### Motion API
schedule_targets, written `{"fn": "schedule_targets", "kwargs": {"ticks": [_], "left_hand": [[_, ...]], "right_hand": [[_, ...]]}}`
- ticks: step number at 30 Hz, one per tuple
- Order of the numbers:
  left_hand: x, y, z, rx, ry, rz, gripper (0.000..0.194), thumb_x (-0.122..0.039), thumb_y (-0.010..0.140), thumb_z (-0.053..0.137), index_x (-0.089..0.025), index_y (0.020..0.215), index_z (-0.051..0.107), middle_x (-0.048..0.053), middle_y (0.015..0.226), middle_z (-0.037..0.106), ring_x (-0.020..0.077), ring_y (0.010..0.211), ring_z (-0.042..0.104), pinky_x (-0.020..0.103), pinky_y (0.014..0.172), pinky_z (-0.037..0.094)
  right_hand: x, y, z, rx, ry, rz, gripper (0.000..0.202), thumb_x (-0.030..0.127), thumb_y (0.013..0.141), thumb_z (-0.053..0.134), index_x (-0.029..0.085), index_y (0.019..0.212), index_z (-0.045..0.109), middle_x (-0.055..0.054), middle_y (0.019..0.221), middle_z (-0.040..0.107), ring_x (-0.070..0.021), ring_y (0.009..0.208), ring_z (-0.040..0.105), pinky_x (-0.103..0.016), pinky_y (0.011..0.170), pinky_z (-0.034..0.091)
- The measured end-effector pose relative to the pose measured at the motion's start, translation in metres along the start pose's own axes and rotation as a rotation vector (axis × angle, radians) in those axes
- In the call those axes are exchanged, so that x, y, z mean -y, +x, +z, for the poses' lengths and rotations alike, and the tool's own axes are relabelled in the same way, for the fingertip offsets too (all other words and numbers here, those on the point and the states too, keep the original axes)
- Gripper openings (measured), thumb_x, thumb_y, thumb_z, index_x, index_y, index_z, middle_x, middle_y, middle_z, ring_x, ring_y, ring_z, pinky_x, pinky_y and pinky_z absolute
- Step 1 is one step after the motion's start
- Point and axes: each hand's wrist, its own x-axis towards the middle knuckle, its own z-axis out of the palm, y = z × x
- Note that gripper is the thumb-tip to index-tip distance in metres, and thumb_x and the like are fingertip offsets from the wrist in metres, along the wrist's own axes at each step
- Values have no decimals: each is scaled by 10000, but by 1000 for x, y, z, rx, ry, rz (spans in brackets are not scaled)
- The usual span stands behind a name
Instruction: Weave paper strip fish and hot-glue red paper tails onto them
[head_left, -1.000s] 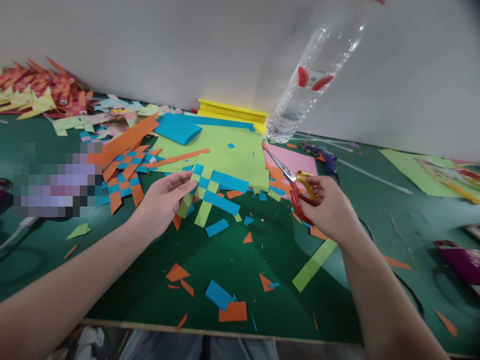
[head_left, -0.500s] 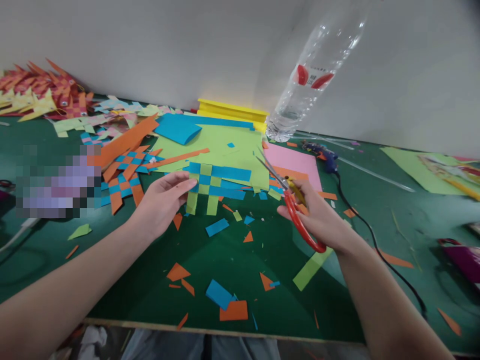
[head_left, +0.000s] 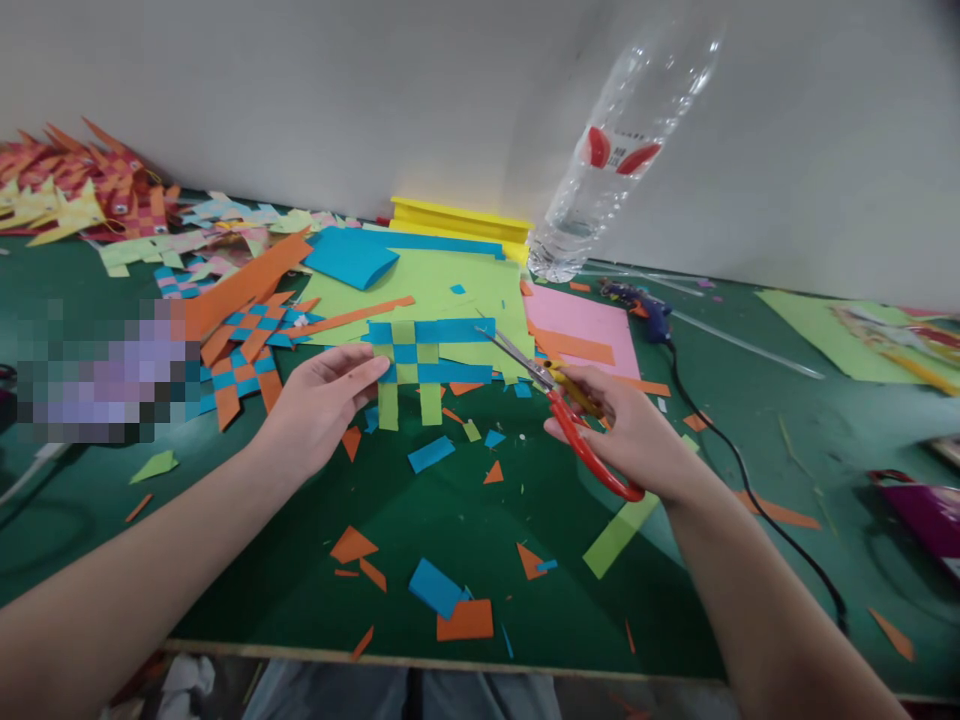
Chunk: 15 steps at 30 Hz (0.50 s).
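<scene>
Between thumb and fingers, my left hand (head_left: 322,405) pinches the left edge of a woven paper piece (head_left: 406,354) made of blue and light green strips. Two blue strip ends stick out to its right, and two green ends hang down. My right hand (head_left: 622,425) is closed around the handles of red-handled scissors (head_left: 574,428), which also show some yellow near the pivot. Their blades point up and left, slightly parted, with the tips at the end of the upper blue strip. Whether they touch it I cannot tell.
Green and blue paper sheets (head_left: 480,275) lie behind the hands, with woven orange-blue pieces (head_left: 244,375) at left. A clear plastic bottle (head_left: 607,170) and a blue glue gun (head_left: 649,310) with a black cord stand or lie at right. Paper scraps (head_left: 465,620) litter the green table (head_left: 285,570).
My right hand has brought the scissors leftward, so the blade tips now overlap the upper blue strip's end. The woven piece has shifted slightly and faces me more squarely.
</scene>
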Motion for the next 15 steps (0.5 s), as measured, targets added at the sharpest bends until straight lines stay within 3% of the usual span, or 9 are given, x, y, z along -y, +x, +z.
{"fn": "schedule_targets", "kwargs": {"ticks": [15], "left_hand": [[3,-1,2,28,47,17,278,-269,560,886,-194,750,698,-26,736,680,86,715,639,158,657,528]], "right_hand": [[6,-3,0,94,24,-21,573,484,653,746,189,1136,654,-109,1133,685,-284,985,666,-439,813,580]]}}
